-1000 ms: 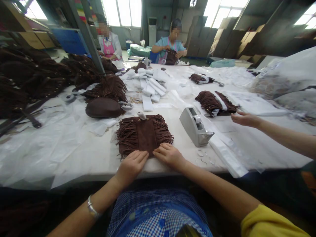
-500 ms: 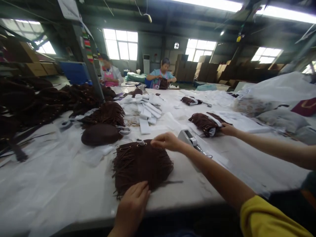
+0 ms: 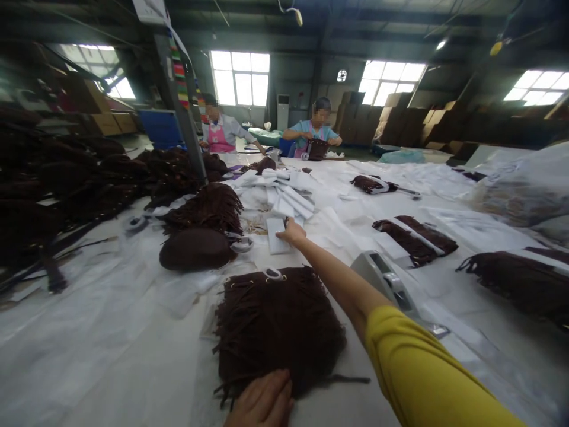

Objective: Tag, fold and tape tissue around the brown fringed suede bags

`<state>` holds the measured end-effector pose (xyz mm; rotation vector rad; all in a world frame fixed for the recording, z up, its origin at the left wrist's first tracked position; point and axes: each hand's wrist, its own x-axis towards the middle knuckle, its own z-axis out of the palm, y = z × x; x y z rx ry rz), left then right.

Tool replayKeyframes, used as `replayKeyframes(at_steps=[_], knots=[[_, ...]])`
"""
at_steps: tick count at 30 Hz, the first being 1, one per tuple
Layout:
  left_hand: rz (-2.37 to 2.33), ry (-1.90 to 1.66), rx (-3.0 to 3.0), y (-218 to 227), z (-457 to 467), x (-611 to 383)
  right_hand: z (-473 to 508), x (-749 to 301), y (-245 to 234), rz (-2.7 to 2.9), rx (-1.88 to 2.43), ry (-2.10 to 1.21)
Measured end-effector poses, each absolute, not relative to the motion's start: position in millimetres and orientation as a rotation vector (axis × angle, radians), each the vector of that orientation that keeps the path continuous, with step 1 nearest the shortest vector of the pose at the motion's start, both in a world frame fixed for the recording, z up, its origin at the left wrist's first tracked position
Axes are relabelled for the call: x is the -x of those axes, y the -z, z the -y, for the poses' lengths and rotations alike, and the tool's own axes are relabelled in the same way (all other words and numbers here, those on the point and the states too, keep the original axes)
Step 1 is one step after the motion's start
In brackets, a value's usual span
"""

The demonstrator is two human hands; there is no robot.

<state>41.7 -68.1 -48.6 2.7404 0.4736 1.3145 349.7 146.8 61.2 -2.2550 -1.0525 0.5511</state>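
A brown suede fringed bag (image 3: 275,326) lies flat on the white table (image 3: 111,344) in front of me. My left hand (image 3: 262,403) rests on its near fringe edge, fingers together and flat. My right hand (image 3: 291,232), yellow sleeve behind it, is stretched far across the bag to a pile of folded white pieces (image 3: 284,198). Its fingers pinch the corner of one white piece (image 3: 276,228).
A grey tape dispenser (image 3: 386,281) stands right of my arm. More fringed bags (image 3: 413,237) lie to the right, and a dark heap of bags (image 3: 89,178) fills the left. Two people work at the far end behind a steel post (image 3: 184,112). Plastic bags (image 3: 520,190) lie far right.
My right hand has gone from the bag's near edge, over its top, out to the white pile and taken hold of a piece. The other person's hand at right has left the view.
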Motion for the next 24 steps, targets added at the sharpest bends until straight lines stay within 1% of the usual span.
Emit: replayKeyframes(at_steps=[3, 8, 11, 13, 16, 17, 20, 22, 24], knots=[[-0.491, -1.187, -2.815, 38, 73, -37, -132, -351, -79, 0.988, 2.111, -0.665], [-0.610, -0.862, -3.028, -2, 86, -36, -73, -355, -116, 0.907, 1.819, -0.861], [-0.523, -0.678, -3.131, -16, 84, -40, -11, -350, -131, 0.932, 1.560, -0.900], [-0.405, -0.601, -3.154, -17, 77, -42, 42, -334, -135, 1.020, 1.260, -0.950], [-0.244, -0.483, -3.124, -11, 59, -40, 123, -290, -129, 1.184, 1.175, -0.944], [-0.208, -0.447, -3.095, -9, 52, -38, 147, -272, -122, 1.297, 1.187, -0.907], [-0.140, -0.391, -3.008, -13, 34, -32, 198, -219, -91, 1.742, 1.154, -0.580], [-0.145, -0.337, -2.916, -22, 23, -30, 212, -193, -65, 1.959, 1.161, -0.225], [-0.162, -0.240, -2.793, -34, 15, -31, 214, -177, -41, 2.043, 1.257, 0.075]])
